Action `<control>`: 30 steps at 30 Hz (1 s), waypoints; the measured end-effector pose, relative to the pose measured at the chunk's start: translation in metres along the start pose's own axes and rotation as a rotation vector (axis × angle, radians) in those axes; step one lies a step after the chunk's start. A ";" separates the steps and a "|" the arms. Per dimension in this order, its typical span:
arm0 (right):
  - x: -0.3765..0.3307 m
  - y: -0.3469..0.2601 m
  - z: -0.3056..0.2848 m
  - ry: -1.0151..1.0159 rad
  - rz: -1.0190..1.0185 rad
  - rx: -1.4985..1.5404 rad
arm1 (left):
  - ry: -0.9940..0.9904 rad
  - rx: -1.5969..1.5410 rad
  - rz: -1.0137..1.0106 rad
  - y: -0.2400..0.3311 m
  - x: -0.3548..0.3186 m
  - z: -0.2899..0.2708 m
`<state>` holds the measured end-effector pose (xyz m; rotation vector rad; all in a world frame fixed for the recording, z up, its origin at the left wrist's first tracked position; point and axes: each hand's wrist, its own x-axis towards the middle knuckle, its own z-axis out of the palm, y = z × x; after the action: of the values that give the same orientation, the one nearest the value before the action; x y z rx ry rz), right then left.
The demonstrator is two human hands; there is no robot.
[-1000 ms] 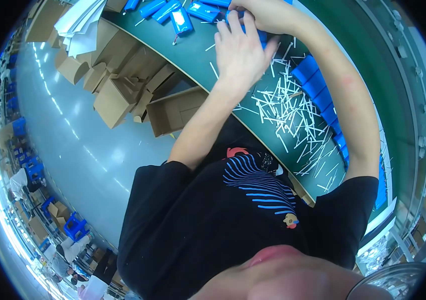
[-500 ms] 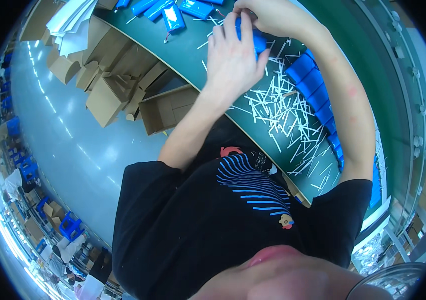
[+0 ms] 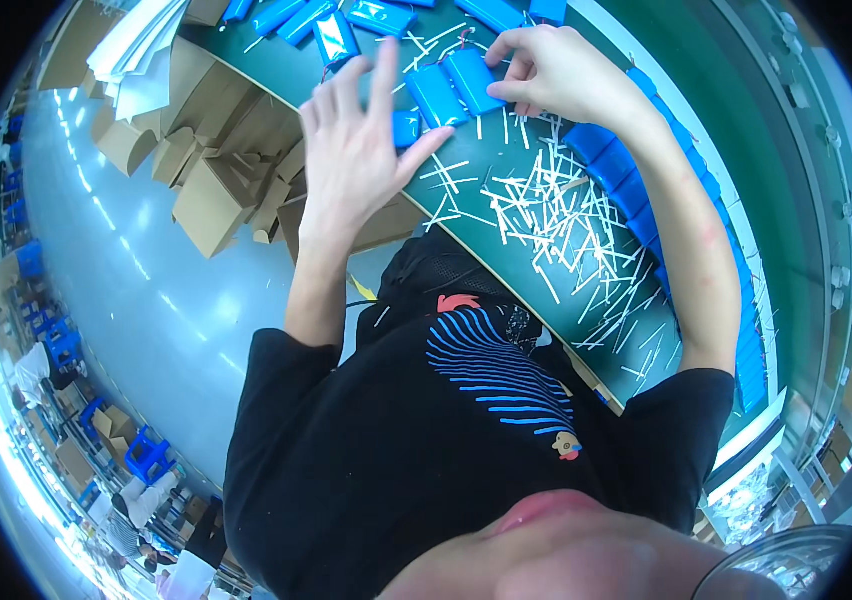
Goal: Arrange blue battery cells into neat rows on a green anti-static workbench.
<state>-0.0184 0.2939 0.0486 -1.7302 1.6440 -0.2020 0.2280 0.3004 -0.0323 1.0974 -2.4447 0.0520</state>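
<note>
Two blue film-wrapped battery packs lie side by side on the green tabletop, a left pack (image 3: 435,97) and a right pack (image 3: 472,82), with thin wires at their far ends. My right hand (image 3: 561,75) has its fingers curled, with thumb and forefinger at the right pack's right edge. My left hand (image 3: 351,150) is raised over the table's near edge, fingers spread and holding nothing. Another blue pack (image 3: 407,128) shows partly beside its thumb. Several more blue packs (image 3: 336,40) with wires lie beyond the left hand.
Many thin white strips (image 3: 556,220) are strewn across the green tabletop (image 3: 486,165). A row of blue packs (image 3: 611,165) runs along the right, partly behind my right forearm. Open cardboard boxes (image 3: 216,200) and a stack of white sheets (image 3: 136,60) stand left of the table.
My left hand has come off the blue pack and moved left, its fingers spreading. The right hand has shifted slightly right and nearer. Two packs side by side are now uncovered.
</note>
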 end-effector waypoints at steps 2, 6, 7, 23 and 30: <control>0.000 0.007 0.005 0.083 -0.063 0.027 | -0.021 0.059 -0.219 0.000 -0.008 0.000; 0.002 0.017 0.011 0.118 -0.197 -0.069 | 0.007 -0.135 -0.161 -0.009 -0.017 0.001; 0.003 0.017 0.011 0.133 -0.243 -0.102 | 0.013 -0.207 -0.136 -0.012 -0.017 0.000; 0.013 0.088 -0.027 0.355 -0.196 -0.128 | -0.064 -0.038 0.144 0.009 0.043 0.029; -0.001 0.082 0.000 0.500 -0.237 -0.471 | 0.226 -0.129 0.353 -0.020 0.091 0.028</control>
<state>-0.0847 0.3021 0.0002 -2.3802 1.9436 -0.4124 0.1786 0.2170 -0.0219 0.5634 -2.3679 0.1199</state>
